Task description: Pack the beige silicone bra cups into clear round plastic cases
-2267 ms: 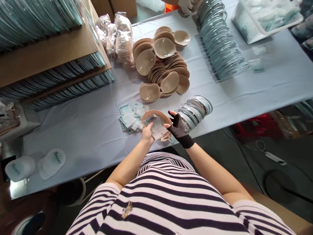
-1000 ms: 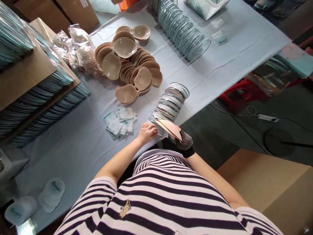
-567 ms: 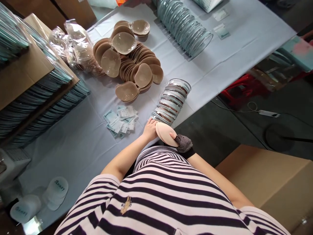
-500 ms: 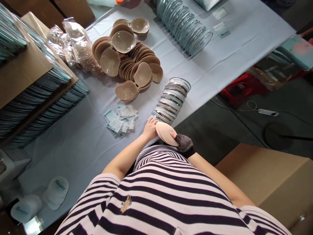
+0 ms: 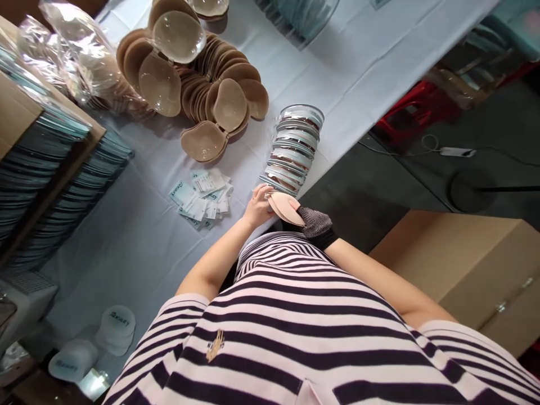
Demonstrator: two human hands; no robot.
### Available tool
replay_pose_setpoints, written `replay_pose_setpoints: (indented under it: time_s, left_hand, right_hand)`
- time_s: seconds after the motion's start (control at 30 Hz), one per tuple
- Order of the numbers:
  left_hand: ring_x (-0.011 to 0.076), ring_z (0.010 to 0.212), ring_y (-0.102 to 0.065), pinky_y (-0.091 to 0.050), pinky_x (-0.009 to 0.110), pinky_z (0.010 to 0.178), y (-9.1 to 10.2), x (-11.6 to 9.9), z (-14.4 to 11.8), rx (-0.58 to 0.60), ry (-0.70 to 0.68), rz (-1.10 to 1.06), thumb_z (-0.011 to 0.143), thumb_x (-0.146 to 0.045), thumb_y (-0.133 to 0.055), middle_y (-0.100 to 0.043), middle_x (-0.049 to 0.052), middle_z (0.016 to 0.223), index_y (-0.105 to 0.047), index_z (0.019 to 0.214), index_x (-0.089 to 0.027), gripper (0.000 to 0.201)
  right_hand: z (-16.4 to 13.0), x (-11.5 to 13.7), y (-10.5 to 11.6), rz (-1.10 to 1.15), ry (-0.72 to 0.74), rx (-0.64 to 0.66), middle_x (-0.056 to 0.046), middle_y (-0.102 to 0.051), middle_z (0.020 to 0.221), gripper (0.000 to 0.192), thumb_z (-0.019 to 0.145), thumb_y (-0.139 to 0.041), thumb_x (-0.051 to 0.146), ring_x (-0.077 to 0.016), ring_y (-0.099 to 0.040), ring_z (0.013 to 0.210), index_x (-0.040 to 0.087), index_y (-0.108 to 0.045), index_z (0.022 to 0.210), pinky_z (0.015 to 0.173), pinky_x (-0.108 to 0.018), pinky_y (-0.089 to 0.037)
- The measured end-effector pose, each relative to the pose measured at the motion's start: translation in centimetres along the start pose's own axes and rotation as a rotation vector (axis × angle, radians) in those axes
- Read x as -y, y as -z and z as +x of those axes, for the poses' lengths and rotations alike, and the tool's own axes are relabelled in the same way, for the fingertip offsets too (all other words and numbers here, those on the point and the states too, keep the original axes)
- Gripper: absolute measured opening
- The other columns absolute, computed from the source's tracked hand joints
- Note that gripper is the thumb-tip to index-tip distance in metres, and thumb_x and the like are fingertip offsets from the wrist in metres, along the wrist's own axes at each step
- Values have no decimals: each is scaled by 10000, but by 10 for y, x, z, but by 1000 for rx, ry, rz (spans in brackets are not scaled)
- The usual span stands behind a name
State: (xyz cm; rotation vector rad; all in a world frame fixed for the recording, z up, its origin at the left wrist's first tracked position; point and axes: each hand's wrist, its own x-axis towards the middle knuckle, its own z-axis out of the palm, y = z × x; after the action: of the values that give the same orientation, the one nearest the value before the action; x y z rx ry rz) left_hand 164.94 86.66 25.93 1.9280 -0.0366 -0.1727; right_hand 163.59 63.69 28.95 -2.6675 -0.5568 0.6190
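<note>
Although teal lettering shows on the small sachets (image 5: 201, 198) spread on the pale tablecloth (image 5: 139, 247) and on the white domed lids (image 5: 117, 324) at the near left corner, the print is too small and skewed to read with certainty. Beyond the sachets lies a heap of tan silicone cups (image 5: 202, 90), with clear-bagged cups (image 5: 80, 62) to its left and shelved stacks of teal-edged packs (image 5: 46, 169) under cardboard. A leaning stack of clear round cases (image 5: 293, 149) runs from the table's near edge away toward the upper right. At its near end both hands meet: the bare left hand (image 5: 257, 206) and the right hand (image 5: 314, 224) in a dark mesh glove close their fingers on one pink cup (image 5: 284, 206), its long axis slanting from upper left to lower right, its convex side up. A cardboard box (image 5: 464, 270) stands on the floor at right.
</note>
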Motion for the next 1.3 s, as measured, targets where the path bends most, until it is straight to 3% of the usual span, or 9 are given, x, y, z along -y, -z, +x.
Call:
replay_pose_setpoints:
  time_s: [0.13, 0.23, 0.4, 0.53, 0.7, 0.8, 0.93, 1.13, 1.3]
  left_hand:
    - [351, 1511, -158, -111, 585, 1231, 4, 4, -1, 67, -97, -29, 637, -389, -821, -524, 84, 1407, -731, 699, -275, 158]
    - [322, 1524, -141, -82, 596, 1227, 6, 7, 0, 111, -126, 4, 710, -425, -774, -510, 76, 1441, -748, 793, -290, 161]
    - [332, 1500, -234, -65, 568, 1228, 7, 4, 2, 105, -104, -34, 656, -383, -827, -553, 97, 1409, -740, 780, -273, 187]
    - [343, 1476, -296, -109, 569, 1223, 7, 1, 3, 90, -123, -15, 625, -355, -855, -583, 105, 1389, -743, 792, -269, 219]
    - [335, 1448, -357, -171, 580, 1209, 7, 2, 6, 213, -320, 375, 750, -432, -751, -595, 94, 1382, -711, 779, -244, 195]
    - [329, 1428, -393, -214, 575, 1195, 8, 4, 6, 213, -414, 529, 811, -430, -683, -650, 100, 1299, -695, 816, -233, 198]
    - [336, 1421, -402, -227, 581, 1179, 8, 3, 5, 207, -453, 576, 830, -414, -654, -681, 91, 1248, -673, 827, -227, 188]
    - [324, 1408, -416, -123, 592, 1204, 6, -3, 9, 276, -436, 568, 842, -418, -638, -713, 63, 1175, -659, 802, -234, 190]
    - [324, 1402, -420, -127, 594, 1202, 6, -6, 11, 290, -423, 573, 843, -422, -622, -721, 73, 1101, -670, 820, -232, 197]
  right_hand:
    - [37, 21, 7, 12, 12, 61, -89, -707, 1218, 550, 937, -486, 342, -237, -699, 948, 259, -447, 1478, 790, -292, -487]
    - [54, 24, 9, 45, 47, 80, -90, -689, 1257, 540, 897, -562, 370, -252, -685, 1001, 256, -497, 1421, 826, -300, -474]
    - [41, 7, 6, -8, 36, 4, -160, -708, 1177, 464, 882, -541, 371, -285, -672, 989, 146, -615, 1281, 834, -327, -458]
    - [35, -3, -4, -96, 40, 25, -160, -739, 1065, 383, 914, -458, 353, -286, -675, 959, 128, -712, 1094, 815, -332, -457]
    - [56, 3, -16, -158, 87, 8, -165, -702, 1197, 445, 976, -377, 302, -253, -668, 1025, 118, -625, 1297, 832, -302, -452]
    - [59, 8, -13, -161, 46, -1, -162, -691, 1223, 449, 989, -384, 316, -253, -668, 1022, 129, -590, 1341, 840, -306, -450]
    - [51, 12, -5, -123, 0, 19, -149, -723, 1124, 411, 1001, -364, 312, -241, -675, 981, 133, -651, 1234, 814, -291, -446]
    - [55, 15, -4, -76, -87, 29, -171, -698, 1178, 374, 985, -385, 255, -249, -652, 1029, 107, -647, 1208, 843, -297, -435]
    - [60, 23, -2, 58, -183, 1, -132, -716, 1144, 304, 962, -450, 272, -237, -654, 1021, 150, -684, 1111, 864, -294, -443]
